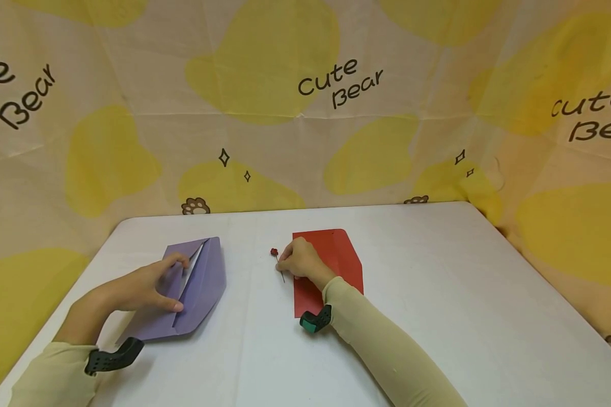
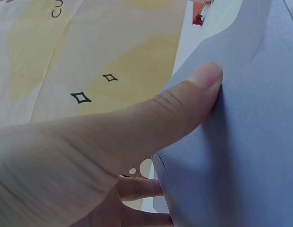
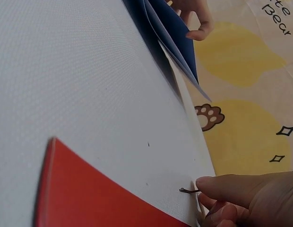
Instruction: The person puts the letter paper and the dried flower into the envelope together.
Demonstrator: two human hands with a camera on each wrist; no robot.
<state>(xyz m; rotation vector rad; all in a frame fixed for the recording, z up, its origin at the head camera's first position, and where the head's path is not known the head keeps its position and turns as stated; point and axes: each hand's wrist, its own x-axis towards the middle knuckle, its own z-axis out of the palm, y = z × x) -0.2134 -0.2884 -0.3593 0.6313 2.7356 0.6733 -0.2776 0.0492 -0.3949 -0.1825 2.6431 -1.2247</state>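
A purple envelope [image 1: 203, 305] is propped at an angle at the left of the table, its flap side facing right and a white strip showing along its opening. My left hand [image 1: 140, 287] grips it, the thumb [image 2: 184, 104] lying on one face and other fingers at the edge behind. Near the middle, my right hand [image 1: 302, 261] pinches the thin stem of a small red flower [image 1: 274, 252] between thumb and fingertips. Under the right hand and wrist lies a red envelope [image 1: 331, 249], partly covered. The stem's end [image 3: 186, 190] pokes out past the fingertips.
The white table [image 1: 438, 294] reaches back to a yellow-patterned cloth backdrop [image 1: 265, 85] with printed words. Dark bands with small devices sit on both wrists, the right device [image 1: 315, 319] close to the red envelope's lower edge.
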